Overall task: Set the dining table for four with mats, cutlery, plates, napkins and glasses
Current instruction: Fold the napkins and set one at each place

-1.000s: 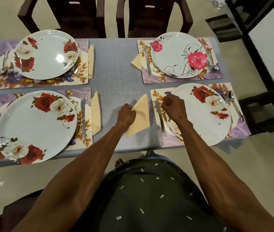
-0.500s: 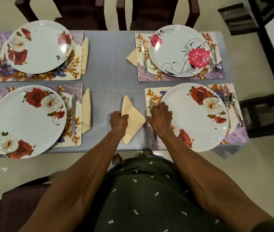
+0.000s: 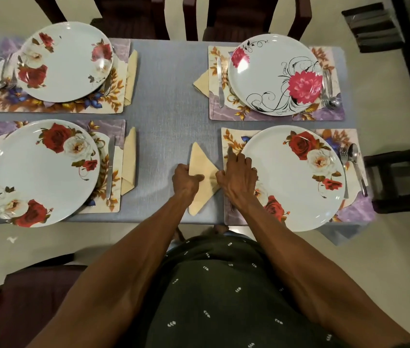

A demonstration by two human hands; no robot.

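A folded yellow napkin (image 3: 202,169) lies on the grey table (image 3: 169,101) just left of the near-right placemat (image 3: 231,139). My left hand (image 3: 185,180) pinches the napkin's left edge, thumb on top. My right hand (image 3: 239,177) grips that placemat's left edge, fingers on top and thumb at the edge beside the napkin's right corner. It hides most of the knife there. The rose plate (image 3: 296,179) sits on this mat, with a fork and spoon (image 3: 353,162) to its right. Three other settings have plate, cutlery and napkin. No glasses are in view.
Near-left plate (image 3: 38,172), far-left plate (image 3: 66,61) and far-right plate (image 3: 274,74) sit on their mats. Dark chairs stand at the far side (image 3: 249,18), at the right (image 3: 399,182) and at the near left (image 3: 36,297). The table's middle strip holds only the napkin.
The napkin has slid right until its corner meets the near-right mat. My right hand came off the plate rim and settled on the mat's left edge. My left hand stays on the napkin.
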